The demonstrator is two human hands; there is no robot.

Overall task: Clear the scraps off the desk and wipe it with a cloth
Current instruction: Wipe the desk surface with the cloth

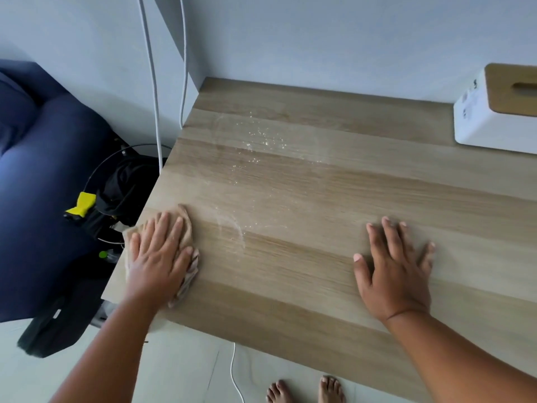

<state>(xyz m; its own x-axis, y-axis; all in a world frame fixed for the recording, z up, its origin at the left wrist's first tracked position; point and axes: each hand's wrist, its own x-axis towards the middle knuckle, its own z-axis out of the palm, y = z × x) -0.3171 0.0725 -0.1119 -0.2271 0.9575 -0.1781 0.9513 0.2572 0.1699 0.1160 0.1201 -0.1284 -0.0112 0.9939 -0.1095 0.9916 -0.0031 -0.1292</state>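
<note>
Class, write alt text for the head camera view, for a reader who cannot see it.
A person's left hand presses a beige cloth flat near the left edge of a wooden desk, while the right hand rests open on the wood. Pale crumbs and smears lie farther back, and a white box sits at the far right.

beige cloth at wooden desk's left edge

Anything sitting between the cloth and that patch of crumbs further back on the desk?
Nothing visible. The left hand presses the cloth flat at the desk's near left corner, and only bare wood lies between it and the crumbs. The right hand and the white tissue box sit off to the right.
</note>
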